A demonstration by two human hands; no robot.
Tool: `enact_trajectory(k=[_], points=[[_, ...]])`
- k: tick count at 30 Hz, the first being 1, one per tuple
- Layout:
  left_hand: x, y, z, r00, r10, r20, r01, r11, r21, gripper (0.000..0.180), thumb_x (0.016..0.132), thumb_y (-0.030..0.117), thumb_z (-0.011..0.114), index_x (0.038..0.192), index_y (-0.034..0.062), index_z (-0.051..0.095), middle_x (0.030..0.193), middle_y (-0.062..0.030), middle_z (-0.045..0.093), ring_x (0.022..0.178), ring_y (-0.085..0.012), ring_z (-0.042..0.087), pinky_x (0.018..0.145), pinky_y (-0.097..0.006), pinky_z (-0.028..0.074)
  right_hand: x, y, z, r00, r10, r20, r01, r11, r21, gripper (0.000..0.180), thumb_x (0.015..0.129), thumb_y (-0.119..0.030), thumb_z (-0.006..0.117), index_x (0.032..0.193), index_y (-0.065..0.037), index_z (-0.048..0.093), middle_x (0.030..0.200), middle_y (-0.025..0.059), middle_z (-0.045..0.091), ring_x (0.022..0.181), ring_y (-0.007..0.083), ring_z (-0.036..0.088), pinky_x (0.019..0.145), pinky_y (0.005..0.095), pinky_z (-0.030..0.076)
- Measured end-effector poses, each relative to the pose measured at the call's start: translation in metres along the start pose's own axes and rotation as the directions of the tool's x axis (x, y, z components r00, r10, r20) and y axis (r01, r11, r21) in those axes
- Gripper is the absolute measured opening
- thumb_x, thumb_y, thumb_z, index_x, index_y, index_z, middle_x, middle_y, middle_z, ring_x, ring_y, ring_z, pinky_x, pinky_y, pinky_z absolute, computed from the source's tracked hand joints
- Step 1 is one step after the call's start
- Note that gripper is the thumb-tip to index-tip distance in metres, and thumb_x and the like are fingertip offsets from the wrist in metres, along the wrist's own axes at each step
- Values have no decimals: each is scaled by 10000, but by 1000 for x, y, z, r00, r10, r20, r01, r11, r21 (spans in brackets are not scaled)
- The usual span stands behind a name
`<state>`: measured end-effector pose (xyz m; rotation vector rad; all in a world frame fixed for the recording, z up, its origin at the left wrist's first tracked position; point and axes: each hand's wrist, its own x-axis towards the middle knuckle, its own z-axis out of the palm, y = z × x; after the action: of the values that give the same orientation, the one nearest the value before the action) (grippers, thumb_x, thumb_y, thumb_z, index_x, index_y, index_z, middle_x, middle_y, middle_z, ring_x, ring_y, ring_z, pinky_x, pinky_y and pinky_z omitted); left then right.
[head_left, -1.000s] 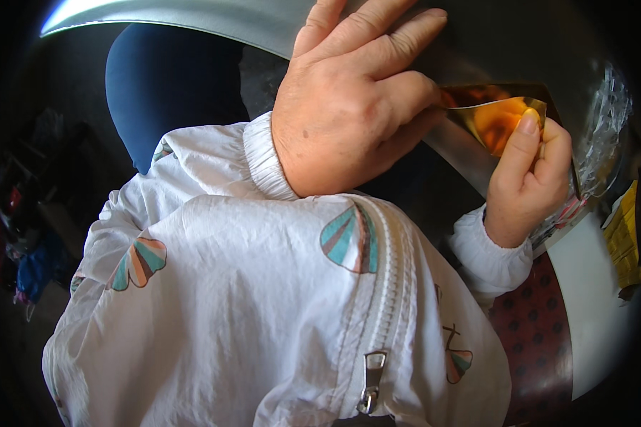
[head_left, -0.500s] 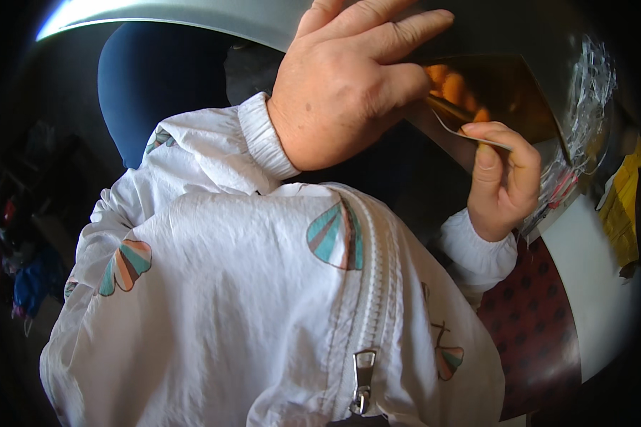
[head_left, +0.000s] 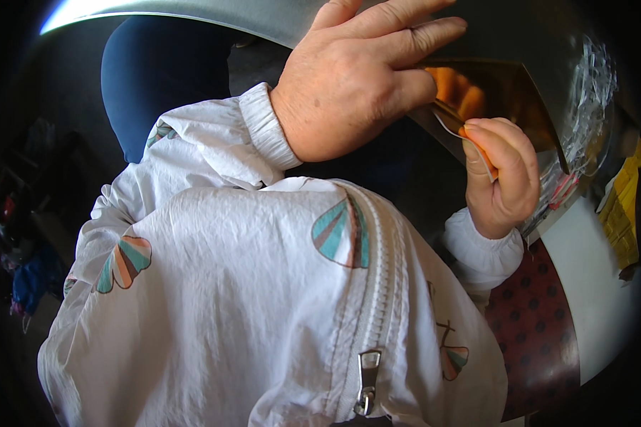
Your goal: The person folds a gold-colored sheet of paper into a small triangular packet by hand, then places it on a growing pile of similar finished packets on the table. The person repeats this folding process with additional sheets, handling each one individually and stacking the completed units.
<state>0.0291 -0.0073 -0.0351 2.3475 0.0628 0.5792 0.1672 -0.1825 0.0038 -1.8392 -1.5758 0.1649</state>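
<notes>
A shiny, mirror-like gold sheet (head_left: 523,99) lies at the upper right and reflects orange finger shapes. My left hand (head_left: 356,92) reaches over its left end, back of the hand up, fingers stretched and apart. The part of the sheet under that hand is hidden. At the near edge my right hand (head_left: 502,174) pinches a thin, curled flap (head_left: 486,160), pale outside and orange inside, between thumb and fingers. Whether the flap is the sheet's own edge or a separate layer, I cannot tell.
A grey surface (head_left: 263,16) with a bright rim curves along the top. Crinkled clear plastic (head_left: 590,99) and a yellow wrapper-like piece (head_left: 623,213) lie at the right. Below them is a dark red dotted surface (head_left: 538,320). A blue rounded seat-like shape (head_left: 160,78) stands upper left.
My right fingers have closed further round the flap, which now curls down into the hand instead of sticking out flat. My left hand has shifted slightly right.
</notes>
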Motion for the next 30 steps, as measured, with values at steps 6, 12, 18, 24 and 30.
enact_trajectory(k=[6, 12, 18, 24, 30], points=[[-2, -2, 3, 1000, -8, -28, 9, 1000, 6, 106, 758, 182, 684, 730, 87, 646, 1323, -193, 574, 1355, -370, 428, 1082, -604, 295, 1, -4, 2, 990, 133, -38, -135, 989, -64, 168, 778, -44, 781, 897, 6, 674, 852, 106, 656, 748, 231, 637, 679, 307, 525], [-3, -1, -3, 991, -97, -90, 93, 994, -56, 163, 722, 171, 781, 819, 78, 687, 1320, -213, 568, 1326, -403, 448, 1046, -596, 328, 11, 3, 3, 926, 374, -53, -372, 927, 36, 124, 855, -64, 739, 870, 17, 646, 744, 71, 619, 645, 137, 551, 594, 244, 440], [-4, 2, -12, 989, -118, -93, 121, 992, 32, 177, 724, 165, 788, 835, 76, 682, 1331, -224, 557, 1310, -416, 460, 1018, -585, 350, 24, 7, -1, 841, 542, 16, -540, 835, 108, 135, 885, -86, 715, 863, 32, 654, 717, 37, 612, 625, 92, 506, 564, 230, 404], [-4, 2, -11, 986, -131, -102, 135, 990, 38, 150, 733, 137, 768, 825, 66, 673, 1330, -227, 556, 1284, -415, 485, 1023, -554, 368, 33, 6, 1, 780, 623, 63, -626, 771, 118, 159, 900, -105, 702, 853, 38, 651, 669, 5, 577, 605, 60, 478, 548, 215, 388], [-6, -8, -3, 986, -46, -158, 63, 993, 104, 158, 720, 111, 767, 824, 41, 671, 1298, -246, 571, 1240, -421, 524, 1002, -534, 406, 39, 6, 0, 746, 659, 95, -666, 733, 137, 150, 913, -90, 676, 855, 46, 652, 680, 13, 595, 612, 59, 494, 556, 210, 402]])
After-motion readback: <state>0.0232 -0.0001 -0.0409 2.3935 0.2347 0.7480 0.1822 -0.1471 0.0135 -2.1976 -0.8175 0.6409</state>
